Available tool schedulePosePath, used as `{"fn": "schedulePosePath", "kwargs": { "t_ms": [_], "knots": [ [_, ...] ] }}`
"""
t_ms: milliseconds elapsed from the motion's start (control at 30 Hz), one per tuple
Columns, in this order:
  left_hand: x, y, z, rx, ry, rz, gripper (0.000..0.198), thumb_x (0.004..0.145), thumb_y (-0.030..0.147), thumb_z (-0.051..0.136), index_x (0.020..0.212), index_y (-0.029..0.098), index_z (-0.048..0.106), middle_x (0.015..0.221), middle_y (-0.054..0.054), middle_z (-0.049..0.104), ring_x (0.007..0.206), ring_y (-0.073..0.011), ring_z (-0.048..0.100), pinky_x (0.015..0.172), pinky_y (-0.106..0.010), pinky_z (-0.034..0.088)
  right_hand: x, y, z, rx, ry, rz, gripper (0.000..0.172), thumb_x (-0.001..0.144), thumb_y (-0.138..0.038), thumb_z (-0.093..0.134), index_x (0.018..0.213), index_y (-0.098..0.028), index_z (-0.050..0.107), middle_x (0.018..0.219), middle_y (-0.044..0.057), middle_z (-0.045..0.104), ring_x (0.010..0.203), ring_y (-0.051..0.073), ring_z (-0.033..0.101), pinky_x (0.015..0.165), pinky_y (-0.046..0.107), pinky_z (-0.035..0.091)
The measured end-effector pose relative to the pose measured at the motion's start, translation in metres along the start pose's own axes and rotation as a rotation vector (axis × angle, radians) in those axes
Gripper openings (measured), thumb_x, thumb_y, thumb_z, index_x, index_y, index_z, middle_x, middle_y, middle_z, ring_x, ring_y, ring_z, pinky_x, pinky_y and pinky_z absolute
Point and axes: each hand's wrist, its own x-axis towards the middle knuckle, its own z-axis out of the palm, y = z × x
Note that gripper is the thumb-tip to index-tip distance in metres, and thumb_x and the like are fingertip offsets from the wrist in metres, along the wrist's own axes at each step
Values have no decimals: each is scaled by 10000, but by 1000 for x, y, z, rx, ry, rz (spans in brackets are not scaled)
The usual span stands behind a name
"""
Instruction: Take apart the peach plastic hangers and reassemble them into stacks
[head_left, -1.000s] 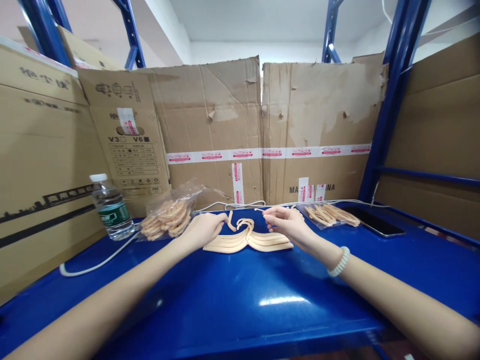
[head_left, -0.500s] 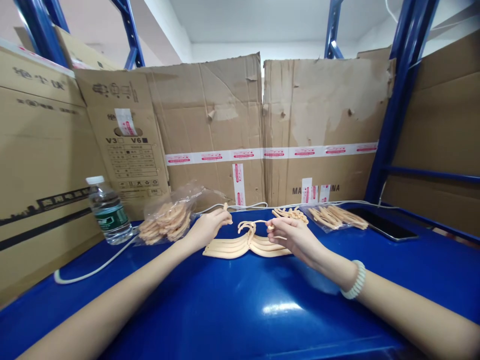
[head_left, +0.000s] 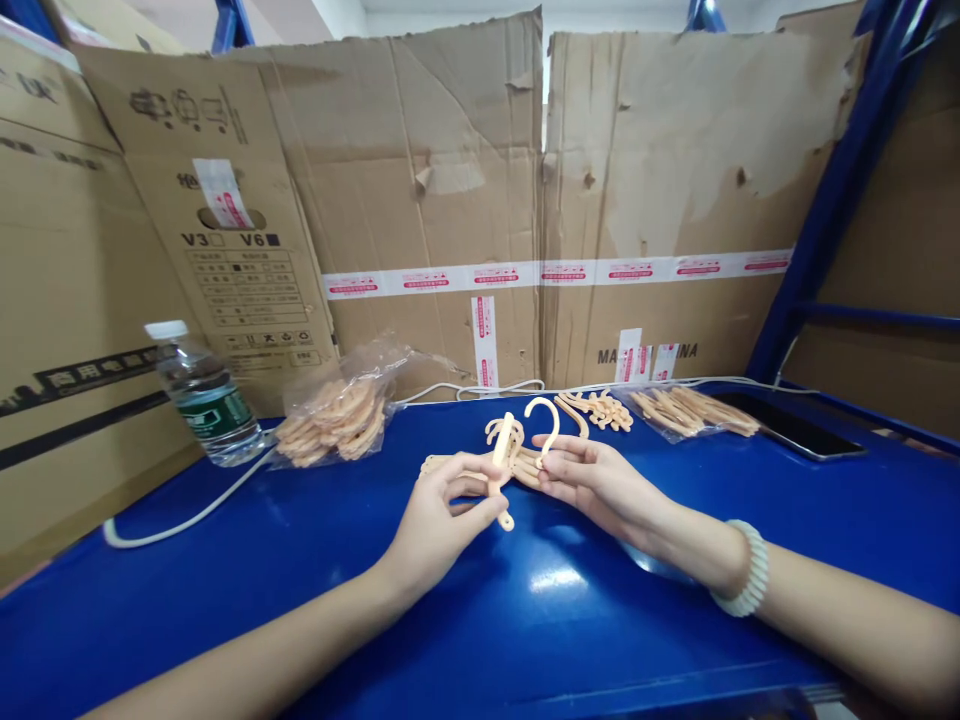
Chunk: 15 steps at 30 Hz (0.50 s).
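Note:
My left hand [head_left: 442, 520] pinches a short beige plastic bar [head_left: 501, 465] held upright above the blue shelf [head_left: 315, 560]. Beside it my right hand [head_left: 592, 480] pinches a beige plastic hook [head_left: 546, 420] by its stem, curve upward. The two pieces are close together but I cannot tell if they touch. Behind both hands lies a small stack of assembled beige hangers [head_left: 480, 462] flat on the shelf. A white bead bracelet [head_left: 742, 580] circles my right wrist.
A clear bag of beige parts [head_left: 337, 420] and a water bottle [head_left: 199, 395] sit at the left. Loose hooks [head_left: 600, 408], another bag of bars [head_left: 694, 412] and a dark phone [head_left: 795, 425] lie at the right. Cardboard sheets [head_left: 450, 200] wall the back; a white cable [head_left: 187, 520] trails left.
Both hands pulled back toward me and lifted off the hanger stack, the left now holding a bar upright and the right raising a hook. The camera moved closer and lower.

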Motion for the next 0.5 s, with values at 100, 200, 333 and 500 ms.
{"fn": "schedulePosePath", "kwargs": {
  "t_ms": [100,200,333,500],
  "knots": [
    [2,-4,0,-143,17,-57,519,636,206,803,1098,205,567,966,-43,692,817,-192,692,735,-308,574,0,1,0,-61,-9,17,242,628,-209,856,792,-144,691,796,24,693,763,118,668,725,207,543],
    [3,-7,2,-269,-21,-89,484,639,242,818,1062,182,592,1029,-67,688,907,-217,680,816,-347,558,0,2,-1,-139,-9,35,216,647,-242,847,780,-152,703,810,34,702,793,132,667,703,210,546],
    [2,-8,2,-243,-34,-74,291,639,272,823,795,173,598,843,-25,707,865,-219,683,847,-355,528,-1,2,0,-184,-39,88,224,655,-270,846,784,-148,710,811,37,700,777,138,669,712,232,559],
    [1,-7,2,-176,-19,6,245,674,286,790,704,188,567,789,1,662,883,-210,659,864,-338,498,-5,0,1,-194,-147,122,210,719,-294,807,821,-137,712,863,68,714,835,162,688,753,258,571]
  ]
}}
